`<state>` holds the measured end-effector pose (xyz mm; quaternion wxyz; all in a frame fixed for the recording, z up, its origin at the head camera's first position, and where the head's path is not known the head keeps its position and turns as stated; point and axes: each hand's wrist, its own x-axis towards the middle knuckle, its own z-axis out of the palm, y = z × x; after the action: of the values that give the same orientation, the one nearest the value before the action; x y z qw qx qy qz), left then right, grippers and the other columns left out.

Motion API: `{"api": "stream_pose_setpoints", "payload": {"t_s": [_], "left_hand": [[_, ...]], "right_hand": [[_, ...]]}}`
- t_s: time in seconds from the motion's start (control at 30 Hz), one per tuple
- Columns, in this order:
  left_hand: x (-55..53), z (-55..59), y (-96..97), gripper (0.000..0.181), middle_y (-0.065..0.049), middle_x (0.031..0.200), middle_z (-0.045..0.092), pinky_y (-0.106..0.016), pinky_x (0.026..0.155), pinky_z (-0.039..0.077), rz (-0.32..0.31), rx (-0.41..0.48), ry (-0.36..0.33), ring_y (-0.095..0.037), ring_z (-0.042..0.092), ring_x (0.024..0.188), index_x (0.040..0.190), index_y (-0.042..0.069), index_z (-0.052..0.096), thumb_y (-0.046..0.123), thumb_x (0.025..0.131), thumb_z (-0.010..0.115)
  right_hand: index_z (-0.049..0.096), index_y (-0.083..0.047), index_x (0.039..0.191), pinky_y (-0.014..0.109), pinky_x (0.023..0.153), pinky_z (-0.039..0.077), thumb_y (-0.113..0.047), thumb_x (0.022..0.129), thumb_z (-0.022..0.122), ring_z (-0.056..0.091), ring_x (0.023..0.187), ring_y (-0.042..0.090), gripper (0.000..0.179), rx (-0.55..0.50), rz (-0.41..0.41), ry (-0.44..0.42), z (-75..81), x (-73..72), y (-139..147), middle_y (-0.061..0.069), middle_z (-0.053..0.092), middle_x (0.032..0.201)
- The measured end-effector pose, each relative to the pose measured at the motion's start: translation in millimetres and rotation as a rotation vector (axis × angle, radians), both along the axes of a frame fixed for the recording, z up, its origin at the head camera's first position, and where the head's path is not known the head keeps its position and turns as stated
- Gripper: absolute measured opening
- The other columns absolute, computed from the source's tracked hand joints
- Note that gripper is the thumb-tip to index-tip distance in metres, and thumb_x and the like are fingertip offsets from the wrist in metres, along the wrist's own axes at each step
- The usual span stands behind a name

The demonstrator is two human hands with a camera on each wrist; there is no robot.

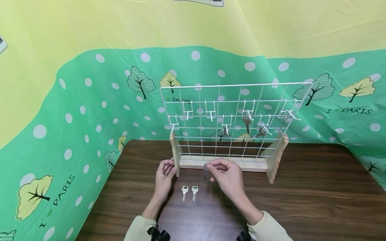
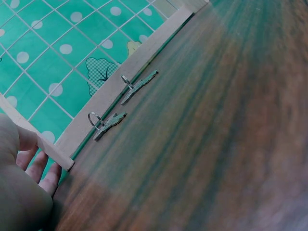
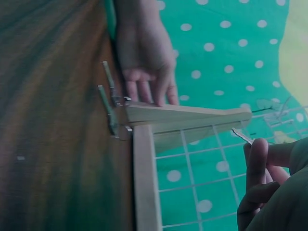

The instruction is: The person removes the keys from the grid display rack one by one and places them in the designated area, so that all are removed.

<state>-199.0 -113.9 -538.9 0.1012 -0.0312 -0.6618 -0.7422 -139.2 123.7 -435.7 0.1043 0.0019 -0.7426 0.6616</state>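
Your right hand (image 1: 227, 178), fingers clamped on a key (image 1: 206, 169) just in front of the wire rack (image 1: 235, 85), your left hand (image 1: 164, 179) touching its left side panel (image 1: 175, 155), fingers slightly apart, two more keys (image 1: 185, 190) (side by side) on the table (image 1: 316, 187).

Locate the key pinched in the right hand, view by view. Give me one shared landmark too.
Head: the pinched key is below centre, slightly right, in the right hand.
Left wrist: not in it; the two other keys show there instead.
Right wrist: right of centre, slightly below mid-height.
Shared landmark: the wooden side piece at the left hand.
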Motion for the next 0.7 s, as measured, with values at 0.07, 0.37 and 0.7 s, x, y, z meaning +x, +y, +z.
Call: {"api": "stream_pose_setpoints", "payload": {"t_s": [0.07,0.37,0.7], "left_hand": [[-0.1,-0.1,0.0,0.021,-0.037,0.151,0.059,-0.021,0.115,0.051,-0.001,-0.004,0.003,-0.042,0.057,0.146,0.121,-0.020,0.052,-0.015,0.103,0.062],[-0.3,-0.7,-0.3,0.020,-0.037,0.151,0.060,-0.021,0.113,0.052,-0.002,-0.013,0.007,-0.029,0.062,0.142,0.120,-0.019,0.053,-0.016,0.103,0.062],[0.6,1.2,-0.1,0.019,-0.036,0.151,0.061,-0.021,0.115,0.051,-0.001,-0.013,0.003,-0.044,0.055,0.148,0.120,-0.019,0.052,-0.016,0.103,0.061]], "right_hand": [[0.080,0.003,0.098,0.027,0.053,0.060,0.001,0.095,0.083,0.069,0.055,0.016,0.005,-0.001,0.013,-0.020,-5.1,0.3,0.5,0.014,0.083,0.092],[0.082,-0.001,0.095,0.030,0.054,0.062,-0.004,0.095,0.086,0.069,0.054,0.017,0.005,0.011,0.031,-0.088,-27.0,0.3,0.5,0.011,0.083,0.087],[0.083,-0.009,0.090,0.020,0.053,0.052,-0.006,0.095,0.086,0.069,0.053,0.022,0.006,0.099,0.040,-0.158,-49.5,-1.0,-1.2,0.004,0.082,0.081]]}}
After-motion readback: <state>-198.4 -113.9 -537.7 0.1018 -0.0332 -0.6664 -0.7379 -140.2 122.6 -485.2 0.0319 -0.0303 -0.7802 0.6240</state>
